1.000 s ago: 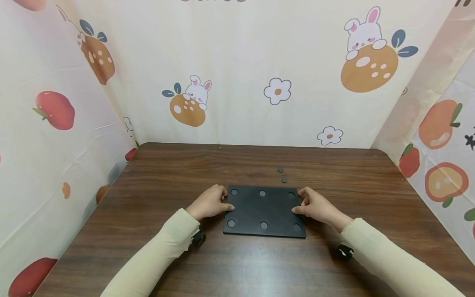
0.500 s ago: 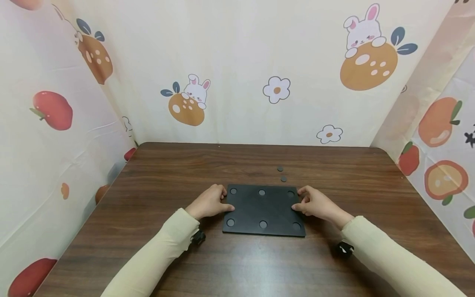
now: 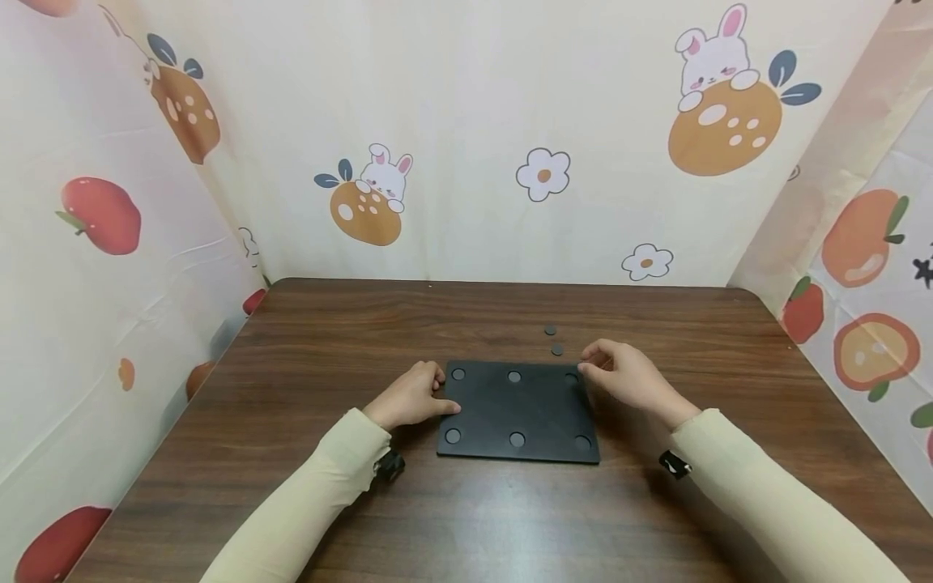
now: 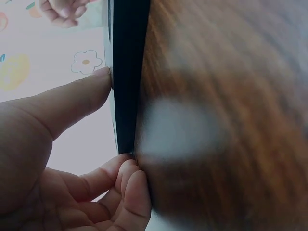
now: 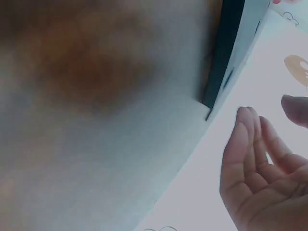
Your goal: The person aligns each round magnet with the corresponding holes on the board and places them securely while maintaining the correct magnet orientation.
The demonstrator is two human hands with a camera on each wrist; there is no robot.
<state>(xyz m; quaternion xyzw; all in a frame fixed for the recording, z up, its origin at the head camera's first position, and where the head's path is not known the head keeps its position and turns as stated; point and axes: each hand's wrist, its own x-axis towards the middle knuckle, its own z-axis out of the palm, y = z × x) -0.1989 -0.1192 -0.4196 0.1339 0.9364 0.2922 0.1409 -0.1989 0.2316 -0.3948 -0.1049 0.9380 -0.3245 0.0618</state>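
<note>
Near the middle of the desk (image 3: 350, 324), the left hand (image 3: 411, 397) pinches the left edge of a black rectangular plate (image 3: 517, 411), while the right hand (image 3: 630, 376), thumb and fingers parted, holds nothing just beside the far right corner. A steady hold probably wants light, even thumb pressure; no brand or writing is legible on the plate or the two dark discs (image 3: 557, 350) beyond it.

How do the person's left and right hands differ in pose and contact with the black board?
Contact: the left hand grips the black board by its side; the right hand holds nothing, at the far right corner.

Thumbs: the left thumb rests on the board's top face; the right thumb stands apart from its fingers.

Shared: both come out of pale sleeves.
</note>
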